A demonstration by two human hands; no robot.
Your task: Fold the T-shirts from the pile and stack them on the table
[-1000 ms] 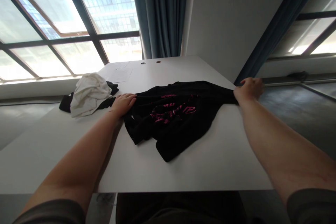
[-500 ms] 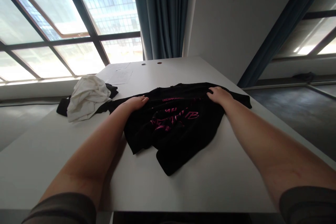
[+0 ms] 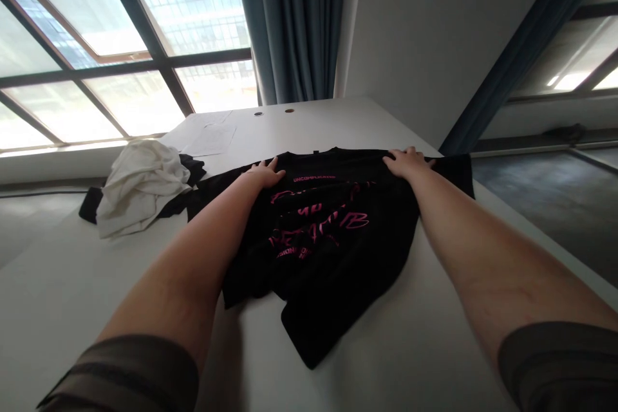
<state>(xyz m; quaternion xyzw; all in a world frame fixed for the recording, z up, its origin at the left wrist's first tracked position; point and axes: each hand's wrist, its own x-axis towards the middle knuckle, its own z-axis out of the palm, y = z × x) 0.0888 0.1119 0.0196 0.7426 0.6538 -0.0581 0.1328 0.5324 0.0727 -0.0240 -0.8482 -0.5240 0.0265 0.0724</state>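
Note:
A black T-shirt (image 3: 333, 251) with pink lettering lies spread on the white table (image 3: 410, 347), its lower part still rumpled. My left hand (image 3: 264, 174) lies flat on the shirt's far edge near the left shoulder, fingers stretched out. My right hand (image 3: 407, 161) presses flat on the far edge near the right shoulder, fingers apart. Neither hand holds anything. The right sleeve (image 3: 458, 167) reaches the table's right edge.
A crumpled white garment (image 3: 138, 187) lies on another dark garment (image 3: 91, 206) at the table's left. A sheet of paper (image 3: 207, 138) lies at the back. Behind stand large windows and a blue curtain (image 3: 294, 19). The floor drops away on the right.
My right hand let go of the sleeve at the table's edge and moved in onto the shirt. Both hands slid toward the far edge, and the shirt's upper part now lies flatter.

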